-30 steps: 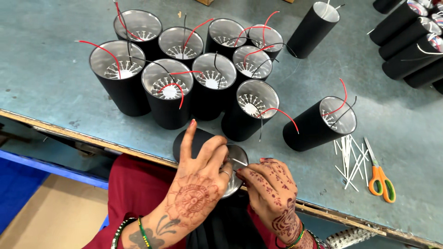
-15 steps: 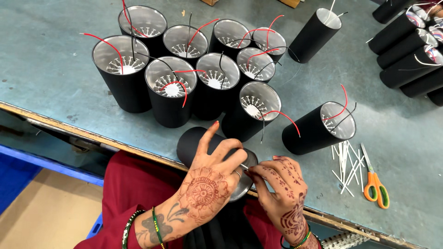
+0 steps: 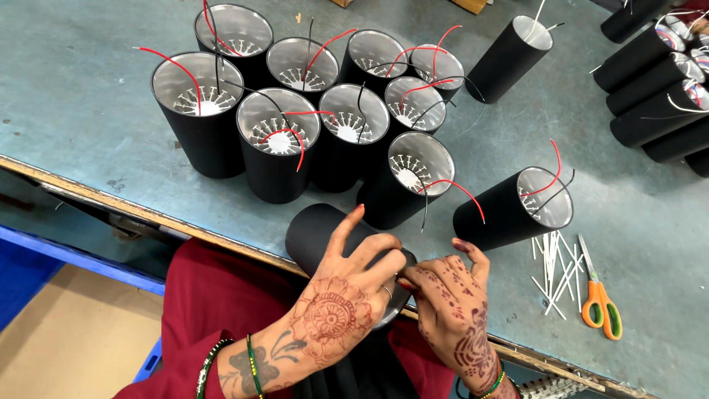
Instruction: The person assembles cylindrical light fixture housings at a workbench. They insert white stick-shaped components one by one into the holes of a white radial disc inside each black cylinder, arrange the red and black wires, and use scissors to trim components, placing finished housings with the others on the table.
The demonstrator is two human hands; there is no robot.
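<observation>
Left hand (image 3: 343, 307) wraps its grip around the black cylinder (image 3: 317, 233) at the worktop (image 3: 88, 96) edge. Right hand (image 3: 450, 310) pinches at its open end, beside that grip; upright wired cylinders (image 3: 281, 140) stand just beyond.

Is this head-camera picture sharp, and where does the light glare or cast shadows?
Head view: sharp throughout, both hands crisp; soft overhead light, bright sheen inside the upright black cylinders; short faint shadows on the blue-grey table; left hand and right hand shade the held cylinder.
</observation>
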